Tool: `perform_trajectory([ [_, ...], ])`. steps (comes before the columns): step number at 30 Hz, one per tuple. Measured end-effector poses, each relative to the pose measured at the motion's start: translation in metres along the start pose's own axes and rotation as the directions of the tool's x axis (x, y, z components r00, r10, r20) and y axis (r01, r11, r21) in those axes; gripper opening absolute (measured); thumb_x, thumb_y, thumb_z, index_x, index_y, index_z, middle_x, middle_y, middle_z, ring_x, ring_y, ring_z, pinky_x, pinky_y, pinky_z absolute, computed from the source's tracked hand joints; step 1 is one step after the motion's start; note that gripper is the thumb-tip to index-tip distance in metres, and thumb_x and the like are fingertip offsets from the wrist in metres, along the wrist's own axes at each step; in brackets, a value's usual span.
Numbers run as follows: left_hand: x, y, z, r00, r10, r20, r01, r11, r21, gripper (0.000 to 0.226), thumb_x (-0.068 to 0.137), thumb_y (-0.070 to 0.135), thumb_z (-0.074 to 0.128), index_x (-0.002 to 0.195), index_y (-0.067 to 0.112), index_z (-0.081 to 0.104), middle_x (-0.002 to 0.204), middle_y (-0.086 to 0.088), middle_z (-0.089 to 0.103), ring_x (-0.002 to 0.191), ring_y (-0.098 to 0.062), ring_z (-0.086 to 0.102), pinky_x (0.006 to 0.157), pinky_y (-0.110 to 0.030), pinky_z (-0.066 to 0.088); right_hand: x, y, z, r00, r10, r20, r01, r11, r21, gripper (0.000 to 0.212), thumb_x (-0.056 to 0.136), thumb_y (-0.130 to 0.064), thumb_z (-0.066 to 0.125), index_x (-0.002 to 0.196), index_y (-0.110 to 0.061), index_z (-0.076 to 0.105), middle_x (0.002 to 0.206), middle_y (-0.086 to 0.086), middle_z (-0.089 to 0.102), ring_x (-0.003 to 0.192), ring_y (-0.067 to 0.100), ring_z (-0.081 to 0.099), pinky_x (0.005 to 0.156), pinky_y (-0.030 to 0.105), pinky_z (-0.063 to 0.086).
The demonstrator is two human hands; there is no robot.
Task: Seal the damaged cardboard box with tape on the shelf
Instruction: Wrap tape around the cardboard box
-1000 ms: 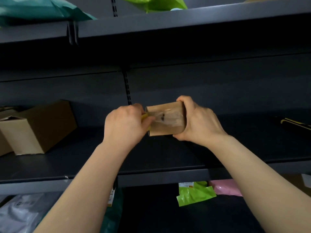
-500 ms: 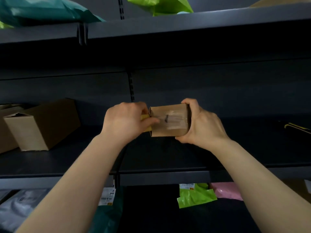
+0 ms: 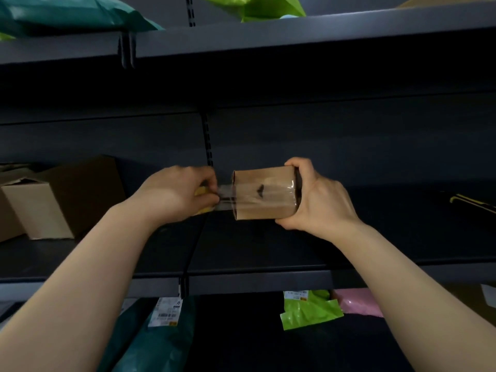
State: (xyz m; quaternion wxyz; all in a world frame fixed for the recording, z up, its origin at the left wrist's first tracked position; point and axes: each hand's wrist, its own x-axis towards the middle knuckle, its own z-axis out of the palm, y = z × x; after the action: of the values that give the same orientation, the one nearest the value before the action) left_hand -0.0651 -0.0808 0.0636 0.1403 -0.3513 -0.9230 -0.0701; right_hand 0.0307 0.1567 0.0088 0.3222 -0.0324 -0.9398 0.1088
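Observation:
A small brown cardboard box (image 3: 264,196) is held in the air in front of the dark middle shelf (image 3: 268,276), with my right hand (image 3: 319,202) wrapped around its right end. Clear tape lies across its front face over a dark tear. A strip of that clear tape (image 3: 225,197) stretches from the box's left edge to my left hand (image 3: 177,196). This hand is closed on a yellow tape roll (image 3: 201,191), a short gap left of the box. Most of the roll is hidden in the fist.
A larger cardboard box (image 3: 53,205) stands on the shelf at the left. A black and yellow tool (image 3: 472,202) lies at the far right. Teal (image 3: 67,14) and green (image 3: 252,6) bags sit on the shelf above. Green (image 3: 308,310), pink (image 3: 357,302) and teal (image 3: 161,331) parcels lie below.
My left hand has moved left away from the box, drawing out a strip of clear tape between roll and box. My right hand keeps its hold on the box.

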Motion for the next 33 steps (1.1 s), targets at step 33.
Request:
perform_trajectory([
  [33, 0.014, 0.000, 0.020, 0.991, 0.017, -0.132, -0.024, 0.999, -0.049, 0.018, 0.095, 0.053, 0.049, 0.098, 0.040, 0.060, 0.087, 0.011, 0.062, 0.083, -0.015, 0.059, 0.066, -0.031, 0.044, 0.004, 0.017, 0.000, 0.993, 0.040, 0.109, -0.062, 0.976, 0.206, 0.104, 0.058, -0.036, 0.089, 0.135, -0.035, 0.020, 0.102, -0.011, 0.058, 0.080, 0.005, 0.059, 0.081, 0.024, 0.042],
])
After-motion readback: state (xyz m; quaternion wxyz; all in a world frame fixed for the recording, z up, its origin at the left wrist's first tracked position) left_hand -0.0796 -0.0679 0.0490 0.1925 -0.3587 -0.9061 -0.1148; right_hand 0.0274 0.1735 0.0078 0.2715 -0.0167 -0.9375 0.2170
